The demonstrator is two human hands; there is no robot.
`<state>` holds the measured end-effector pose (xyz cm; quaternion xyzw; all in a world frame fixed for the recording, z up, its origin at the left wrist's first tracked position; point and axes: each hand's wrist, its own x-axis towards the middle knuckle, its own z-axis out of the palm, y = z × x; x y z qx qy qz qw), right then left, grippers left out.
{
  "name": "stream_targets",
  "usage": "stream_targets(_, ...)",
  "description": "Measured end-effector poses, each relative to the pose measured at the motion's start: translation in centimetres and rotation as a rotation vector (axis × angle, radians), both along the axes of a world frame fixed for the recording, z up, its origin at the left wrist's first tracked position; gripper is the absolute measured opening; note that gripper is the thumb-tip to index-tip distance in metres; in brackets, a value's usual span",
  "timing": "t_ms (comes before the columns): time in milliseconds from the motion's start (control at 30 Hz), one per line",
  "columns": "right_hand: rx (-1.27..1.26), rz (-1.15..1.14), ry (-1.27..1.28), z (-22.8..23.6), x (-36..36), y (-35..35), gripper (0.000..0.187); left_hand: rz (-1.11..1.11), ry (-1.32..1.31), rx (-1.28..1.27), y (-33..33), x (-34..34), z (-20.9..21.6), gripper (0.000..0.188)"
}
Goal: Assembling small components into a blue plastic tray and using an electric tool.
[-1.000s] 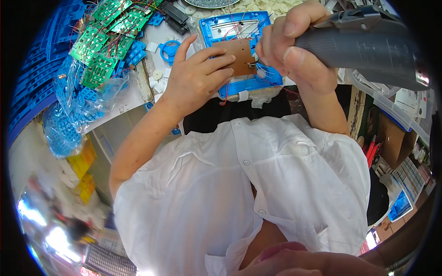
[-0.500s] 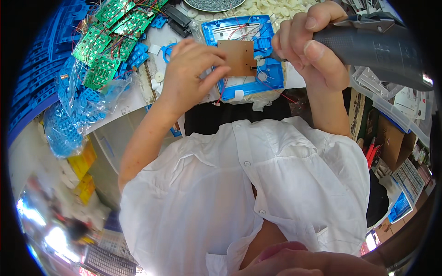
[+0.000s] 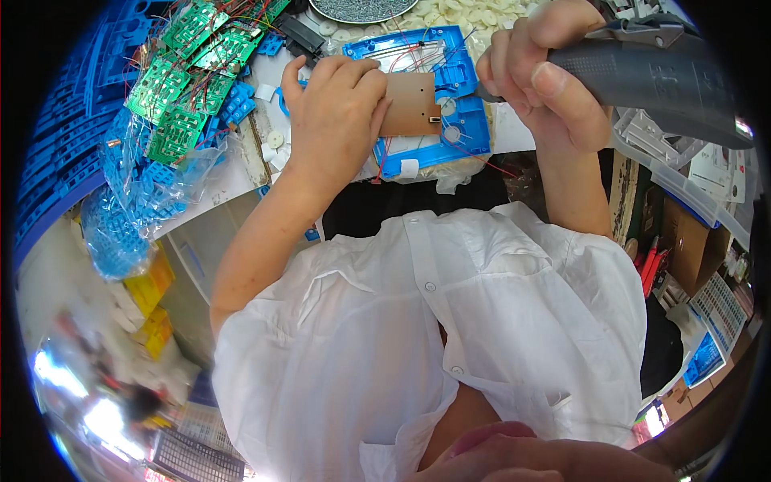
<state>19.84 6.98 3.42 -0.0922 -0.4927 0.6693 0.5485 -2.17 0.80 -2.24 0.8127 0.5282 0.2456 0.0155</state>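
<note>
My right hand point(image 3: 554, 76) is wrapped around a thick dark grey electric screwdriver point(image 3: 650, 80). The tool lies almost sideways, its narrow end near the right side of an open blue plastic casing point(image 3: 470, 132). A brown circuit board point(image 3: 411, 104) with a small black part sits over the middle of the casing. Thin red wires trail around it. My left hand point(image 3: 333, 112) is at the board's left edge, fingers bent and thumb pressed close beside them; its little finger stands apart. The fingertips are partly hidden. Two round white discs point(image 3: 451, 134) show in the casing.
Green circuit boards point(image 3: 189, 104) with wires pile up at the left beside bagged blue parts point(image 3: 120, 225). A round tray of small screws point(image 3: 361, 8) and many cream discs point(image 3: 458, 12) lie at the back. A clear bin point(image 3: 683, 173) stands at the right.
My left hand has come down from above the casing's left side to the board's left edge, its fingers bending in. My right hand keeps the screwdriver almost in place.
</note>
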Motion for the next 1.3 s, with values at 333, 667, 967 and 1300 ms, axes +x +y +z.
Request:
stream_targets(333, 0.022, 0.003, 0.018, -0.6, 0.5, 0.3, 0.035, -0.009, -0.091, -0.022, 0.0, 0.6, 0.2, 0.017)
stream_targets(667, 0.151, -0.393, -0.445, 3.1, 2.9, 1.5, 0.062, 0.079, -0.228, -0.023, -1.4, -1.9, 0.3, 0.014)
stream_targets(967, -0.06, -0.206, -1.341, -1.1, 3.6, -4.7, 0.021, 0.055, -0.387, -0.149, -5.2, -0.9, -0.7, 0.014)
stream_targets(1300, 0.267, -0.337, -1.389, -3.7, 0.0, -4.8, 0.024, 0.003, -0.322, -0.027, -5.7, -0.5, -1.2, 0.017)
